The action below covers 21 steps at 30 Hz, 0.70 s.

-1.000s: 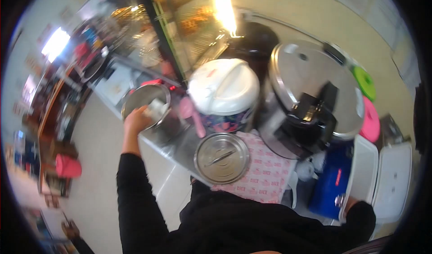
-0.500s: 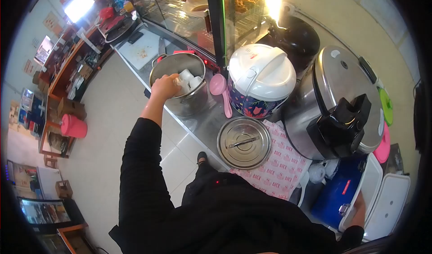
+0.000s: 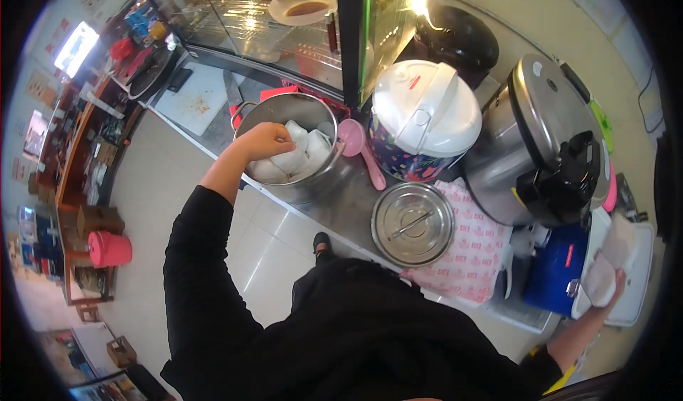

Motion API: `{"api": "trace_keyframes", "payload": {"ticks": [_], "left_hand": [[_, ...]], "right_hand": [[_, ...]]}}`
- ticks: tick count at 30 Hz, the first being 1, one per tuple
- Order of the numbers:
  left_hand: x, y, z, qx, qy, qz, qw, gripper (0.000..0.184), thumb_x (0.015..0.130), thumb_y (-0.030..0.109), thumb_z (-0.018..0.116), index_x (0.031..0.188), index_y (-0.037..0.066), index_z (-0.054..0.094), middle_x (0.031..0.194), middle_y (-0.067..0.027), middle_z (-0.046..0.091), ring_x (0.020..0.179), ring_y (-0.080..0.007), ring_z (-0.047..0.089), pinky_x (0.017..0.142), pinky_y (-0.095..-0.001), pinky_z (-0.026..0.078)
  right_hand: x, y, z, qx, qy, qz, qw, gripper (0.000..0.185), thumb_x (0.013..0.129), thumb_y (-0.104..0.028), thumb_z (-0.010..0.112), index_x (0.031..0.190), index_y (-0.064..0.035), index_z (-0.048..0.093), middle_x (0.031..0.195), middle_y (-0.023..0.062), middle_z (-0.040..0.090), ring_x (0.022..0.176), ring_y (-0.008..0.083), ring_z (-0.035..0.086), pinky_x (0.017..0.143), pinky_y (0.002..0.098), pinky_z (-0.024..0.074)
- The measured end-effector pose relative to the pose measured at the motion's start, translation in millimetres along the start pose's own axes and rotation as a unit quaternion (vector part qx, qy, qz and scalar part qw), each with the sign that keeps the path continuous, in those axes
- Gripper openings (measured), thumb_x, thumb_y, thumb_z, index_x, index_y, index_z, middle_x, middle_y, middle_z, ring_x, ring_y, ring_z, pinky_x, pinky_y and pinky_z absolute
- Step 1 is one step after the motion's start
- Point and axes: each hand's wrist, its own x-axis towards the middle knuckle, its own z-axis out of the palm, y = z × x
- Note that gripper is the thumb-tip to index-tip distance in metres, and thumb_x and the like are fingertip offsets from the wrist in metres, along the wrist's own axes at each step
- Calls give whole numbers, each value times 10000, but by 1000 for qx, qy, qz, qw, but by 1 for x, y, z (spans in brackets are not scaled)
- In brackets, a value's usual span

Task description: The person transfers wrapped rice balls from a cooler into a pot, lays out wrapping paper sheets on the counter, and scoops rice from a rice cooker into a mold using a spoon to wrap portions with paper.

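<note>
A steel pot (image 3: 302,188) with two side handles stands on the counter, holding several white wrapped packets (image 3: 288,161). Over its near left rim is my left hand (image 3: 265,142), fingers curled together against the packets; whether anything is pinched in them is hidden. At the far right, my right hand (image 3: 617,287) grips pale wrapped packets (image 3: 601,276), seemingly two, above a blue cooler box (image 3: 558,269) with a white rim. The cooler's inside is mostly out of sight. Its white lid (image 3: 640,287) lies beside it.
A pink ladle (image 3: 366,156) lies beside the pot. Close by are a round steel lid (image 3: 413,223) on printed paper (image 3: 473,259), a white-lidded rice cooker (image 3: 427,109) and a large steel cooker (image 3: 505,145). Behind stands a glass display case (image 3: 242,31); a cutting board (image 3: 192,99) lies left.
My right hand has come up out of the cooler with pale packets in it. My left hand's fingers have drawn back and curled over the pot. The whole view has shifted.
</note>
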Motion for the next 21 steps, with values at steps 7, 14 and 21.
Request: {"api": "trace_keyframes", "payload": {"ticks": [7,14,21], "left_hand": [[-5,11,-20,-69,112,208,969,464,851,237,687,1273,97,554,1244,-95,577,1180,-248,547,953,-363,442],[-38,65,-82,-147,-66,479,863,631,671,42,783,1266,77,574,1316,-77,528,1263,-249,470,1062,-389,363],[-28,31,-72,-183,-215,407,869,591,565,1,836,1109,89,623,1113,-29,554,1091,-185,541,968,-315,417]], "right_hand": [[-4,15,443,259,-333,116,899,929,665,-335,733,1412,16,307,1133,261,571,830,372,658,692,471,581],[-8,56,626,290,-502,330,745,636,758,-153,714,1315,-7,442,1140,157,606,998,277,649,835,414,552],[-61,52,631,48,-471,256,842,815,811,-361,752,1383,-51,261,1149,129,551,1003,188,601,807,328,510]]}}
